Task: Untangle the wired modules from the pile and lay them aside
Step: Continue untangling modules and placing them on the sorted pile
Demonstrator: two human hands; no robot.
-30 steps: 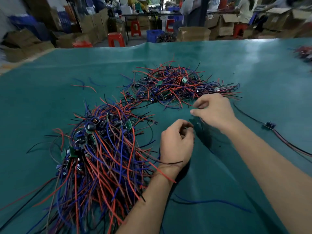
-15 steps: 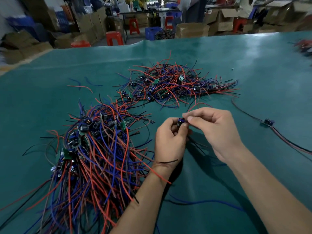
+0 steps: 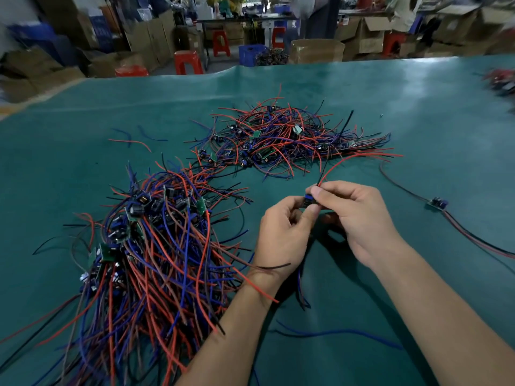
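Note:
A small dark-blue wired module [image 3: 308, 201] is held above the green mat between both hands. My left hand [image 3: 284, 235] pinches it from the left, and my right hand [image 3: 356, 218] pinches it from the right. Its red wire [image 3: 345, 160] and black wire [image 3: 335, 146] rise up and away over the far pile. A big tangled pile of red, blue and black wired modules [image 3: 156, 246] lies at the left, under my left forearm. A second, flatter pile [image 3: 278, 137] lies beyond my hands.
One single module with its wires [image 3: 437, 203] lies stretched out on the green mat [image 3: 418, 107] at the right. Loose wire offcuts [image 3: 131, 140] lie at the far left, and a blue wire [image 3: 334, 332] lies near my right forearm. Cardboard boxes and red stools [image 3: 188, 61] stand beyond the table.
My hands came together from apart and now both pinch one module. They lifted it slightly, and its red and black wires have pulled up out of the far pile.

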